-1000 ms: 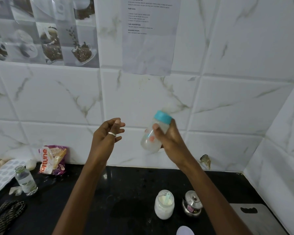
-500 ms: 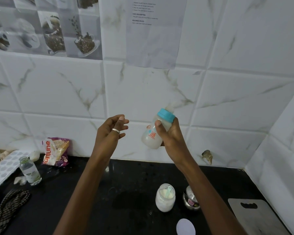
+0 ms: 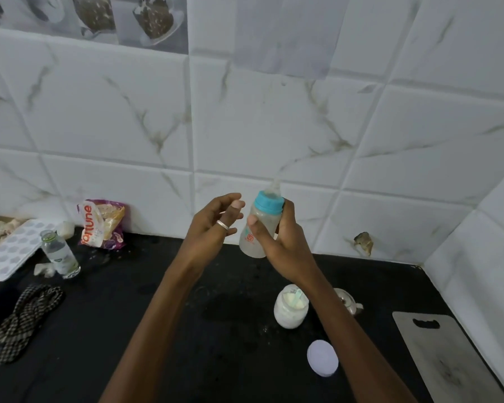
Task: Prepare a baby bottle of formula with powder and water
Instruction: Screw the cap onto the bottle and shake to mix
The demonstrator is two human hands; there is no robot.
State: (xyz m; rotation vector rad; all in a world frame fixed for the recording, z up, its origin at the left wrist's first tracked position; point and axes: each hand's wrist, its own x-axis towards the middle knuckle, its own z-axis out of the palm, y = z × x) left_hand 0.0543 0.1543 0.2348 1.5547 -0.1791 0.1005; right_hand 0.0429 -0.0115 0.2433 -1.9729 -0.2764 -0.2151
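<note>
My right hand grips a baby bottle with a blue collar and clear teat, held up above the black counter and tilted a little to the right. The bottle looks cloudy white inside. My left hand, with a ring on one finger, hovers just left of the bottle with loosely curled fingers and holds nothing. Below, an open jar of white powder stands on the counter with a pale scoop in it, and its white lid lies in front.
A small steel container sits right of the jar, a grey cutting board at the right edge. On the left are a small glass bottle, a snack packet, a white tray and a checked cloth. Tiled walls close the back and right.
The bottle has dropped lower and turned more upright in my right hand. My left hand stays beside it, empty. The view has tilted down.
</note>
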